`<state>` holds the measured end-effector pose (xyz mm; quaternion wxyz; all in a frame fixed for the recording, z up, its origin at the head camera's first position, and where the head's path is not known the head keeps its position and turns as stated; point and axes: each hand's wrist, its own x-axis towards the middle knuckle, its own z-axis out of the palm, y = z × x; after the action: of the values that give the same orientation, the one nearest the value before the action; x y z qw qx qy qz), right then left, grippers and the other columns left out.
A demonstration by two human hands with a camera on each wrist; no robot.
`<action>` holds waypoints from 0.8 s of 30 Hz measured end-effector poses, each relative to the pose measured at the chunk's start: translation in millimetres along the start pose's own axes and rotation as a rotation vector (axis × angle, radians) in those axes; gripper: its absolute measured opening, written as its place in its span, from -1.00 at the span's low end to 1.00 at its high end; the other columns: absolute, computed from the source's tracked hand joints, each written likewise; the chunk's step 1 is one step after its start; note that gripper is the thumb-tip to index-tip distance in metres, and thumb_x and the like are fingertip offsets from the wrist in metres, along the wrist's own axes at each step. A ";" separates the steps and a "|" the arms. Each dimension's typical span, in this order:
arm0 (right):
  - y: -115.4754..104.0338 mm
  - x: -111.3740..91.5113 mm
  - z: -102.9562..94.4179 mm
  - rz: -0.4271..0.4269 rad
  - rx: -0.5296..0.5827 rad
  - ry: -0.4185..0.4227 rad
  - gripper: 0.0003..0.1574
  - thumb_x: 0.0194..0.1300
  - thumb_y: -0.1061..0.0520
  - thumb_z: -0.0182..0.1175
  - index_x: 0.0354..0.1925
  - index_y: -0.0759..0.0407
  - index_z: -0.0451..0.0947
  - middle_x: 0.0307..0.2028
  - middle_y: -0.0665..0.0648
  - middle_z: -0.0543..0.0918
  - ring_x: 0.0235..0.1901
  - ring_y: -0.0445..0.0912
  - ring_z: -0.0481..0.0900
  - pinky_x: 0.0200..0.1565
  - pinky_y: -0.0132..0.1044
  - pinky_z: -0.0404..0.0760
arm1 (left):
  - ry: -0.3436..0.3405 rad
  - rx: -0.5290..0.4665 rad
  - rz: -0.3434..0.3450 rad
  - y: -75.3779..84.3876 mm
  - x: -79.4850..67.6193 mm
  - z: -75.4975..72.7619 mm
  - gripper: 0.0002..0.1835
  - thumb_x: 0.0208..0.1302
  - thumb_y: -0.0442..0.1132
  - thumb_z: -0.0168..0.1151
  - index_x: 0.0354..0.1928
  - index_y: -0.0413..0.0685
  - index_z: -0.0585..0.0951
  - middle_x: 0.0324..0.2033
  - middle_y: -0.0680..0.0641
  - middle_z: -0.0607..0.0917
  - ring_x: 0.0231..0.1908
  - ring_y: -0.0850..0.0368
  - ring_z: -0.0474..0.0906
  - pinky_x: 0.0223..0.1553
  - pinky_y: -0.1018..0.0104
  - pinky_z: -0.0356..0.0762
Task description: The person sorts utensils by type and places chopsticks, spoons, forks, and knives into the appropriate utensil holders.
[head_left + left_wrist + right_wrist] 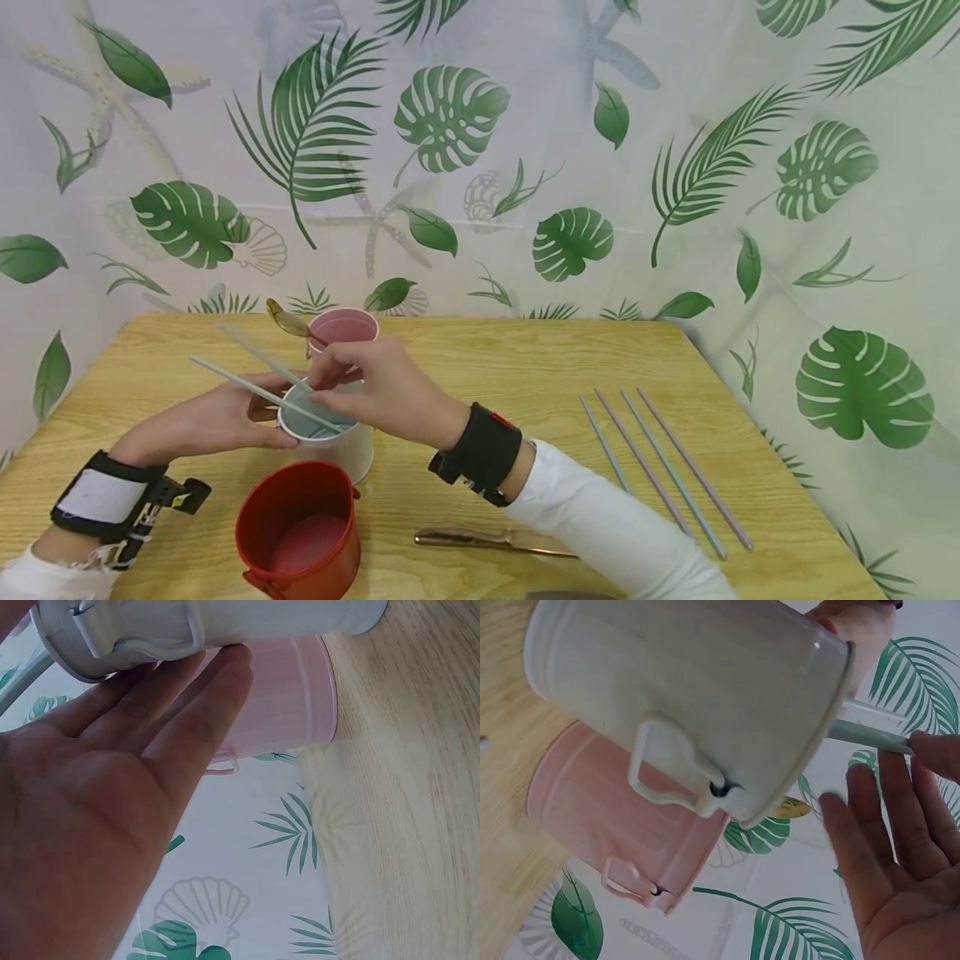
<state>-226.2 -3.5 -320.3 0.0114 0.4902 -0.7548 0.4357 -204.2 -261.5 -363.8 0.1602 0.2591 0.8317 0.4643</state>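
A white bucket (341,454) stands on the table, with pale green straws leaning in it. My left hand (225,421) rests against its left side, thumb at the near side of the rim and the other fingers behind. In the left wrist view those fingers (199,705) lie straight along the bucket wall. Over the mouth, my right hand (390,387) pinches a green straw (866,735) between thumb and fingertips. Another green straw (247,385) slants out over the rim to the left.
A pink bucket (345,321) holding a gold spoon (285,318) stands behind. Nearest me is a red bucket (341,533). A copper-coloured knife (465,538) lies partly under my right sleeve. Several blue and purple straws (671,475) lie on the table (487,358) at the right.
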 end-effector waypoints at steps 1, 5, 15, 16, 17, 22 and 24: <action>0.4 0.5 1.3 0.006 -0.027 -0.014 -0.82 0.24 0.29 0.47 -0.21 0.18 0.67 -0.30 0.04 0.73 -0.27 -0.31 0.62 -0.04 -0.49 0.63 | 0.004 -0.002 -0.004 -0.1 -0.1 0.1 -0.20 0.28 -0.20 0.48 0.45 -0.34 0.33 0.34 -0.37 0.48 0.29 -0.44 0.46 0.14 0.03 0.65; 2.1 2.4 5.7 0.032 -0.140 -0.062 -0.84 0.25 0.21 0.49 -0.23 0.10 0.68 -0.33 -0.06 0.74 -0.27 -0.36 0.61 -0.07 -0.56 0.54 | 0.001 0.001 0.000 -0.3 0.4 0.5 -0.17 0.29 -0.21 0.48 0.48 -0.34 0.30 0.40 -0.41 0.41 0.33 -0.49 0.39 0.18 -0.11 0.60; 3.0 5.0 13.5 0.084 -0.248 -0.146 -0.85 0.26 0.14 0.50 -0.21 0.03 0.72 -0.34 -0.17 0.74 -0.27 -0.42 0.62 -0.12 -0.63 0.52 | -0.019 0.006 -0.007 0.8 -0.3 0.7 -0.09 0.30 -0.18 0.46 0.54 -0.35 0.18 0.42 -0.46 0.35 0.34 -0.55 0.34 0.16 -0.26 0.57; 3.1 4.9 14.3 0.085 -0.249 -0.148 -0.85 0.25 0.14 0.50 -0.21 0.03 0.71 -0.35 -0.18 0.73 -0.28 -0.42 0.62 -0.12 -0.62 0.53 | -0.019 0.008 -0.006 0.8 -0.4 0.6 -0.08 0.30 -0.19 0.46 0.54 -0.36 0.17 0.43 -0.46 0.34 0.34 -0.55 0.34 0.17 -0.27 0.56; 3.4 4.7 15.0 0.086 -0.250 -0.148 -0.84 0.25 0.15 0.50 -0.21 0.04 0.71 -0.35 -0.18 0.73 -0.28 -0.43 0.61 -0.12 -0.62 0.53 | -0.018 0.012 -0.005 0.8 -0.4 0.5 -0.08 0.30 -0.19 0.46 0.54 -0.36 0.17 0.43 -0.47 0.34 0.34 -0.55 0.34 0.17 -0.29 0.55; 4.7 5.4 18.5 0.094 -0.269 -0.145 -0.84 0.24 0.14 0.50 -0.21 0.03 0.72 -0.36 -0.19 0.73 -0.30 -0.46 0.59 -0.16 -0.61 0.54 | -0.015 0.023 0.012 0.2 -0.1 0.2 -0.09 0.29 -0.19 0.47 0.53 -0.36 0.19 0.42 -0.45 0.36 0.34 -0.53 0.35 0.19 -0.30 0.53; 5.0 6.2 19.8 0.101 -0.276 -0.147 -0.85 0.24 0.14 0.50 -0.21 0.02 0.72 -0.36 -0.20 0.73 -0.31 -0.46 0.58 -0.18 -0.63 0.53 | -0.018 0.021 0.019 0.0 0.1 0.1 -0.10 0.30 -0.20 0.46 0.53 -0.34 0.19 0.42 -0.44 0.36 0.35 -0.52 0.35 0.19 -0.29 0.53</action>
<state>-225.1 -20.6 -333.0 0.0016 0.4758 -0.8300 0.2910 -204.2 -261.3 -363.9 0.1605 0.2729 0.8324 0.4548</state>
